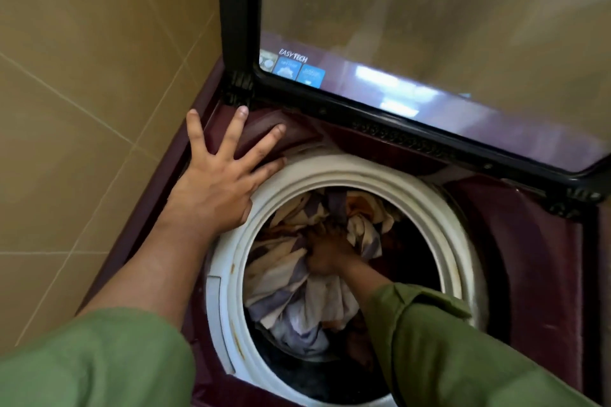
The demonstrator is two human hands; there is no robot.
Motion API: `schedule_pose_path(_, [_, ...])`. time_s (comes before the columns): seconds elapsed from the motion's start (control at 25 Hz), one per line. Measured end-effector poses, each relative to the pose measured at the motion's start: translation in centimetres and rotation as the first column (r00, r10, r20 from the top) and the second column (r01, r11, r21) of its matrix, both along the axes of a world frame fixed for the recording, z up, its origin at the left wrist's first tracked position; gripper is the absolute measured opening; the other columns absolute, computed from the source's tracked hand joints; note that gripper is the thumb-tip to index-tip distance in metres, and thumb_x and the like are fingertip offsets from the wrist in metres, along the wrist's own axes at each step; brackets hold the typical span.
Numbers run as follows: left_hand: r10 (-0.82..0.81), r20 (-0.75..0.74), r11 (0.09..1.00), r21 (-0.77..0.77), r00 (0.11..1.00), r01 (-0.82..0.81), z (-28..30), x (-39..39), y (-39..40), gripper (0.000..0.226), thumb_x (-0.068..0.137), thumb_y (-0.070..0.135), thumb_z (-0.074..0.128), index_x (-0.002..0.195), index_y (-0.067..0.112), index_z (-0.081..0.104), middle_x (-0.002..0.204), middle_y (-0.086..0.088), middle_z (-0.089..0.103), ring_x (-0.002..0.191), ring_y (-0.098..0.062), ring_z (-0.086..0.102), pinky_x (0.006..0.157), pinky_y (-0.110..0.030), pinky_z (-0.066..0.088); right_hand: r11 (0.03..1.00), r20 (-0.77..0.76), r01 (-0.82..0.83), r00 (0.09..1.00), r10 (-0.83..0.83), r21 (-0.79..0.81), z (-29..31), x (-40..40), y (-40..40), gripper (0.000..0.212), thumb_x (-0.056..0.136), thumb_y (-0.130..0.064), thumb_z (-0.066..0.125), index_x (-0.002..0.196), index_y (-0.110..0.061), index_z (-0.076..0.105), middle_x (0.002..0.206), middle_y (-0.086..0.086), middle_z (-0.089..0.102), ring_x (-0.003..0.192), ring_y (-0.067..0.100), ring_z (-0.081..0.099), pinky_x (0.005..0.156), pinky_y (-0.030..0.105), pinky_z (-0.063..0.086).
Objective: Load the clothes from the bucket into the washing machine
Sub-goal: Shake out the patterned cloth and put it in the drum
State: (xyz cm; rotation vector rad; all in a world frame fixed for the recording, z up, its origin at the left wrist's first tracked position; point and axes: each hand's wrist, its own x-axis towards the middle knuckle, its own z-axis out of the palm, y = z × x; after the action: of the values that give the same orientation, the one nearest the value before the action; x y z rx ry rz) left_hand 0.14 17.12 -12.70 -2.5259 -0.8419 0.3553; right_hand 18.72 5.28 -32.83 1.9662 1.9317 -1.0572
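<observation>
Nearest are two green sleeves [99, 360], one on each forearm, reaching forward over the top-loading washing machine [535, 274]. The right hand [325, 253] is down inside the drum, past its white rim [380, 175], sunk into the clothes [297, 291]; its fingers are buried in the folds of a cream, purple and orange patterned cloth and appear curled around a bunch of it, though the shadow there makes the hold hard to read. The clothes lie heaped in the left and middle of the drum, with darker fabric showing beneath them. Further out, the left hand [221, 175] lies flat on the machine's maroon top at its rear left corner, fingers spread wide and straight, thumb side touching the white rim. Beyond it the glass lid [429, 26] stands raised on its hinges, and a tan tiled wall [82, 76] runs along the left.
</observation>
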Motion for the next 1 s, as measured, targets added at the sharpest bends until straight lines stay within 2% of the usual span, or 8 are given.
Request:
schedule_pose_path(0.16, [0.025,-0.032,1.0,-0.008,0.999,-0.025,0.1,0.2,-0.1,0.068,0.091,0.047,0.038,0.153,0.041,0.011,0.159,-0.003,-0.031,0.144,-0.05,-0.017,0.097,-0.084,-0.002,0.997,0.011,0.041,0.999,-0.041,-0.065,2.7,0.0,-0.7,0.067,0.082,-0.039,0.053,0.144,-0.028,0.032,0.157,0.009,0.025,0.145,0.033,0.019,0.118,0.048,0.019])
schedule_pose_path(0.32, [0.027,-0.044,0.999,-0.033,0.999,-0.028,0.4,0.3,-0.2,0.07,0.091,0.047,0.036,0.153,0.041,0.005,0.154,-0.004,-0.037,0.142,-0.051,-0.021,0.094,-0.085,-0.008,0.995,-0.077,0.091,0.993,-0.094,-0.045,6.3,-0.6,-0.9,0.053,0.089,-0.032,0.05,0.141,-0.027,0.039,0.155,0.005,0.03,0.138,0.03,0.036,0.108,0.039,0.037])
schedule_pose_path(0.48, [0.02,-0.046,0.998,-0.059,0.999,-0.023,0.6,0.4,-0.1,0.07,0.092,0.048,0.035,0.153,0.04,0.002,0.153,-0.003,-0.037,0.141,-0.052,-0.024,0.093,-0.086,-0.009,0.999,-0.178,0.025,0.983,-0.033,-0.045,10.8,-0.3,-1.6,0.046,0.094,-0.028,0.046,0.138,-0.037,0.042,0.156,0.002,0.029,0.138,0.026,0.035,0.11,0.038,0.033])
schedule_pose_path(0.6, [0.029,-0.017,0.997,-0.072,0.999,-0.03,1.0,0.4,-0.1,0.073,0.087,0.048,0.041,0.153,0.04,0.01,0.155,-0.003,-0.032,0.143,-0.051,-0.019,0.093,-0.086,-0.008,0.993,-0.047,0.082,0.995,-0.087,-0.087,13.5,0.6,-2.5,0.046,0.093,-0.034,0.046,0.139,-0.033,0.043,0.147,0.006,0.045,0.13,0.029,0.045,0.107,0.045,0.036])
schedule_pose_path(0.72, [0.043,0.028,0.993,-0.112,0.999,-0.04,1.8,0.3,-0.3,0.078,0.072,0.048,0.06,0.146,0.039,0.037,0.16,-0.001,-0.005,0.146,-0.051,0.002,0.095,-0.087,-0.004,0.974,0.062,0.211,0.976,-0.207,-0.082,15.9,2.0,-2.6,0.037,0.09,-0.034,0.049,0.123,-0.017,0.055,0.125,0.014,0.06,0.114,0.035,0.056,0.09,0.044,0.046])
schedule_pose_path(0.8, [0.022,0.04,0.985,-0.173,0.999,-0.015,2.9,0.2,-0.6,0.077,0.056,0.043,0.073,0.131,0.034,0.059,0.159,-0.001,0.023,0.142,-0.052,0.023,0.093,-0.088,0.0,0.963,0.058,0.268,0.962,-0.269,0.012,18.4,2.8,-2.6,0.032,0.086,-0.034,0.049,0.113,-0.018,0.057,0.116,0.013,0.063,0.107,0.035,0.059,0.083,0.041,0.048])
schedule_pose_path(0.88, [-0.005,0.089,0.971,-0.236,0.996,0.026,3.7,0.1,-1.0,0.063,0.04,0.036,0.078,0.101,0.024,0.078,0.14,-0.007,0.056,0.126,-0.052,0.049,0.087,-0.089,0.018,0.952,0.03,0.287,0.956,-0.292,0.111,21.3,3.5,-2.4,0.028,0.083,-0.031,0.048,0.106,-0.022,0.06,0.111,0.01,0.066,0.103,0.035,0.06,0.079,0.039,0.047])
schedule_pose_path(1.0, [0.054,0.243,0.949,-0.315,0.968,0.026,7.2,2.4,-0.9,0.038,0.045,0.032,0.076,0.082,0.022,0.078,0.11,-0.008,0.074,0.104,-0.041,0.068,0.081,-0.08,0.041,0.909,-0.009,0.277,0.957,-0.289,0.311,26.7,5.0,-1.2,0.03,0.084,-0.023,0.049,0.109,-0.024,0.065,0.116,0.004,0.068,0.108,0.029,0.061,0.085,0.033,0.048])
